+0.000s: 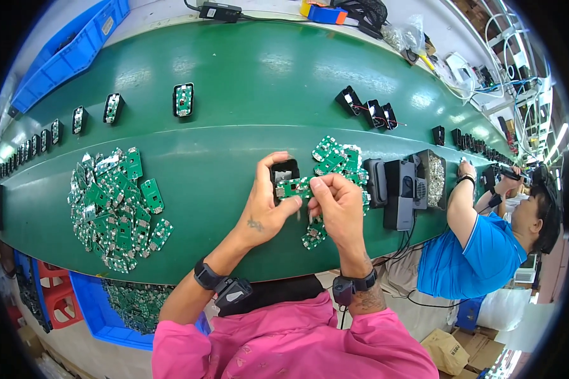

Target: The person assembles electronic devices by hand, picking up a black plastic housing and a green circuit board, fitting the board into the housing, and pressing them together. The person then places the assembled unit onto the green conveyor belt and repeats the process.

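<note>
My left hand [263, 211] is wrapped round a small black plastic housing [285, 168], its open side facing up. A green circuit board [291, 187] lies slanted across the housing's near end, not seated inside it. My left thumb presses on the board's near edge. At the board's right end, my right hand [340, 205] pinches it between thumb and fingers. Right beside and partly behind my right hand is a loose heap of green circuit boards [337, 158]. A larger heap of the same boards [117, 211] spreads on the green table to my left.
Housings with boards [183, 100] stand in a row far left; black housings [374, 114] stand far right. Beside the right heap are grey-black devices [399, 196] and a bin of small metal parts [435, 180]. A co-worker in blue [474, 252] sits at right. Blue crates [69, 60] flank the table.
</note>
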